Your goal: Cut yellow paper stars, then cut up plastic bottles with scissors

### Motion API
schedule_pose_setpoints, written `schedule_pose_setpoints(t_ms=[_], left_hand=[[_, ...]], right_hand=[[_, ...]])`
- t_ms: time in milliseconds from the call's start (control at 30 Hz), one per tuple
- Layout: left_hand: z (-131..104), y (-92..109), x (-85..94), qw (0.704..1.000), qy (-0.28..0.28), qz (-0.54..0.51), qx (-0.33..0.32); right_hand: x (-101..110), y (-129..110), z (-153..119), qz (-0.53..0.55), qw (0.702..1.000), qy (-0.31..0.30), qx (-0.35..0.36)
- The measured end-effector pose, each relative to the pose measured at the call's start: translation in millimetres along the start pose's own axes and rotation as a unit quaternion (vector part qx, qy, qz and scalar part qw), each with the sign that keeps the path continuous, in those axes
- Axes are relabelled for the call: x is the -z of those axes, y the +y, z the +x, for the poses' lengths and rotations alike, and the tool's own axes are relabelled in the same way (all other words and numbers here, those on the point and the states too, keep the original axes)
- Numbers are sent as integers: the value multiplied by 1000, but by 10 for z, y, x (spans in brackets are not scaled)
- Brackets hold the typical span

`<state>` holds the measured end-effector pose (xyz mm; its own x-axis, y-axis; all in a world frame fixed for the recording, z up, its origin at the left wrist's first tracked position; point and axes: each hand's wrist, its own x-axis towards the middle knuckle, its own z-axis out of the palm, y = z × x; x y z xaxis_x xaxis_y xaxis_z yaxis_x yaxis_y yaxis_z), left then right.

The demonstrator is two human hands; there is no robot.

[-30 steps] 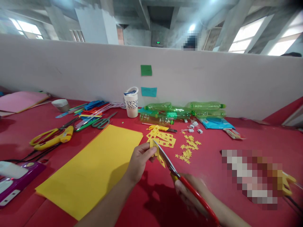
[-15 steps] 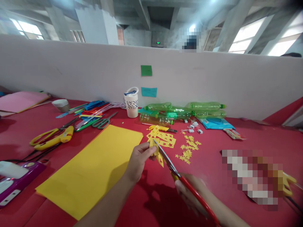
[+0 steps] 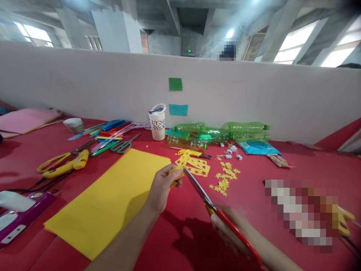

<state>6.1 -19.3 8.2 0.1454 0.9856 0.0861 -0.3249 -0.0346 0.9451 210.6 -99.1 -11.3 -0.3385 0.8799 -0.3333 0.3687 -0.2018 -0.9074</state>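
Concrete rm. (image 3: 113, 30) is extending behind white partition (image 3: 113, 82); red tabletop (image 3: 254, 203) is spreading below, yellow sheets (image 3: 113, 195) lying L of ctr. R hand (image 3: 222, 230) is curling round red-handled scissors (image 3: 197, 186); L hand (image 3: 161, 188) is pinching yellow paper pc. (image 3: 177, 173) above table, near blade tip. Vs. 1 s ago, L hand is sitting slightly farther L; pc. is bunching where a flap was dangling.

left fingers (image 3: 164, 171) pinched | right fingers (image 3: 219, 225) curled | both forearms (image 3: 125, 235) angled inward
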Motion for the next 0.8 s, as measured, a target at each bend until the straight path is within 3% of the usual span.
schedule_pose_setpoints(t_ms=[233, 467, 533, 700, 733, 800], left_hand=[[34, -9, 57, 1000, -9, 14, 5], [41, 30, 50, 999, -15, 40, 5], [57, 27, 46, 998, 15, 59, -14], [98, -53, 75, 975, 172, 103, -92], [92, -71, 73, 976, 173, 100, -84], [56, -97, 44, 988, 110, 94, -47]], right_hand=[[41, -109, -29, -51, 998, -10, 24], [32, -91, -18, -31, 999, -7, -14], [21, -82, 0, -8, 1000, 2, -7], [4, -54, 67, 97, 993, 57, -21], [3, -48, 75, 111, 992, 58, -15], [1, -45, 78, 118, 991, 53, -15]])
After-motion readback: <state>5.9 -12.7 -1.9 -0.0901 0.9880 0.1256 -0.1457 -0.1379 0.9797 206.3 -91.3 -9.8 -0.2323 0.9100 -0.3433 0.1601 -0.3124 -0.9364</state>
